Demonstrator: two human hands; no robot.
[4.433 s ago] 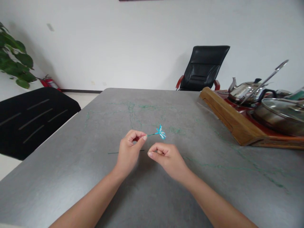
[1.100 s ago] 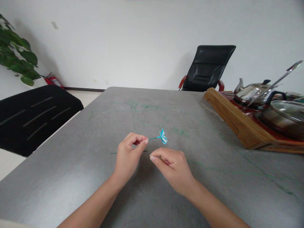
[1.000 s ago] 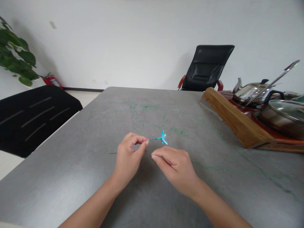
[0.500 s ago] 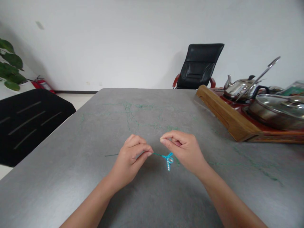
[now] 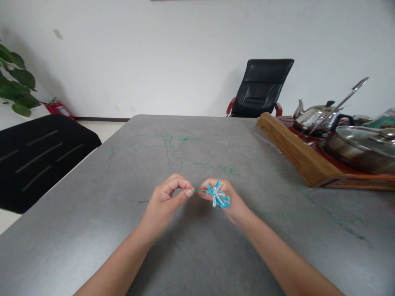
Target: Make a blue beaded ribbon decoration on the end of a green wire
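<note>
A thin green stem [image 5: 143, 202] runs through the fingers of my left hand [image 5: 168, 198], which pinches it between thumb and forefinger. At the stem's right end is a blue flower-like ornament [image 5: 219, 195] with rows of pale beads. The ornament lies in front of my right hand [image 5: 230, 199], hiding part of its fingers. My right hand's fingers are bent together close to the stem just left of the ornament; whether they grip it is hard to see.
Green marks or fine threads [image 5: 228, 169] spread over the grey table [image 5: 77, 230]. A wooden tray [image 5: 286, 152] at the right bears a metal teapot [image 5: 314, 118] and a lidded pan [image 5: 361, 150]. Black chairs stand at the left [image 5: 46, 160] and beyond the table [image 5: 262, 88].
My right hand has moved left and down, behind the ornament and close to my left fingertips. The ornament has turned and shows more of its beaded petals. The view has shifted slightly.
</note>
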